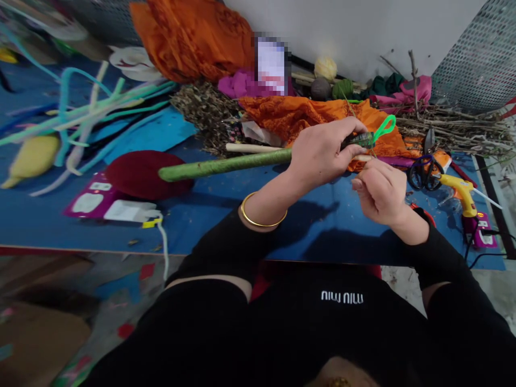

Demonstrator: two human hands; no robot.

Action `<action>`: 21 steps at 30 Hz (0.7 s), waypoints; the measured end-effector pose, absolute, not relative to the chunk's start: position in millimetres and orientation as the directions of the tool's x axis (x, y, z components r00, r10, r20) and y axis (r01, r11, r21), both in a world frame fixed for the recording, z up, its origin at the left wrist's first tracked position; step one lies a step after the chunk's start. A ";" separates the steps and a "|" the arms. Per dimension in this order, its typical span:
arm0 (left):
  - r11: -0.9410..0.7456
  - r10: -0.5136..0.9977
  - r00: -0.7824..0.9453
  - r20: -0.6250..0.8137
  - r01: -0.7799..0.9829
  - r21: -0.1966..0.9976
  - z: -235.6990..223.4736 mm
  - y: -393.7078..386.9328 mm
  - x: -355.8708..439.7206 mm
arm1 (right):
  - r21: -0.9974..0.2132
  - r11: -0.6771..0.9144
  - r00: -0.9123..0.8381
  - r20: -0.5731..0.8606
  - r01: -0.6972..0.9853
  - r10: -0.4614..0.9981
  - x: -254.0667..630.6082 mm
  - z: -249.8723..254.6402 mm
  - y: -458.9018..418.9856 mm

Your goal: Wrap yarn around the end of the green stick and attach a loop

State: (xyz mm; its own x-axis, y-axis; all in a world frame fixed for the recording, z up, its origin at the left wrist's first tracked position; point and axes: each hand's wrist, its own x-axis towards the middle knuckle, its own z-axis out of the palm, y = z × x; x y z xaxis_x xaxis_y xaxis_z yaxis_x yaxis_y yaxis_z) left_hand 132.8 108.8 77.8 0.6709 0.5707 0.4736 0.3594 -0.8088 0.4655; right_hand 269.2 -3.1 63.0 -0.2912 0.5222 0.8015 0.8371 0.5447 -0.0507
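My left hand [318, 148] is wrapped round a stick [226, 164] covered in green winding, which lies nearly level across the table. Its left end overlaps a dark red oval piece [141, 173]; whether the two are joined I cannot tell. Past my left fingers a dark green end shows, with a bright green loop [386, 127] sticking out beside it. Just below that end, my right hand [381, 191] is closed in a pinch. Whatever its fingers hold is hidden or too thin to make out. A pale stick tip shows between the hands.
Orange cloth [282, 115] and dry twigs [451, 126] lie behind my hands. Black-handled scissors [427, 166] and a yellow glue gun [461, 191] with a cord are at right. Pipe cleaners [97, 113] and a blue sheet [157, 134] spread at left. The table's front edge is near my body.
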 end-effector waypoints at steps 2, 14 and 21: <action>-0.803 0.577 0.671 0.467 0.360 0.474 76.9 109.2 134.0 | -0.051 0.551 -0.289 0.809 0.833 0.511 268.7 65.2 -4.0; -0.749 0.575 0.747 0.333 0.318 0.581 68.1 110.5 142.0 | -0.683 0.512 0.178 0.673 0.520 0.717 292.1 84.4 -2.1; -0.730 0.521 0.806 0.280 0.251 0.635 66.0 106.7 142.8 | -0.681 0.510 0.199 0.681 0.525 0.705 300.8 91.0 4.4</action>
